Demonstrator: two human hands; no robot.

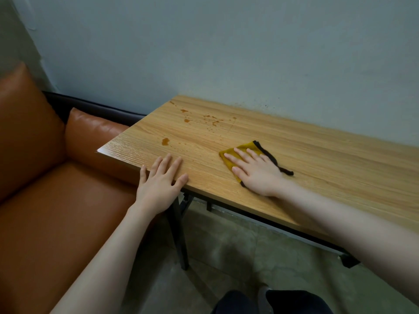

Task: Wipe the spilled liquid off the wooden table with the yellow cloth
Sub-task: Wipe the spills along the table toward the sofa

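My right hand [254, 171] presses flat on the yellow cloth [243, 148] near the wooden table [328, 168] front edge, left hand [158, 180] braced flat, spilled liquid [165, 141] unwiped, next sweep cloth left and back.

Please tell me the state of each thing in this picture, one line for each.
yellow cloth: flat on the table, pressed under the right hand.
right hand: open, fingers straight on the cloth.
left hand: open, resting flat at the table's near edge.
spilled liquid: brown drops, not yet wiped.
wooden table: wet at its left end.
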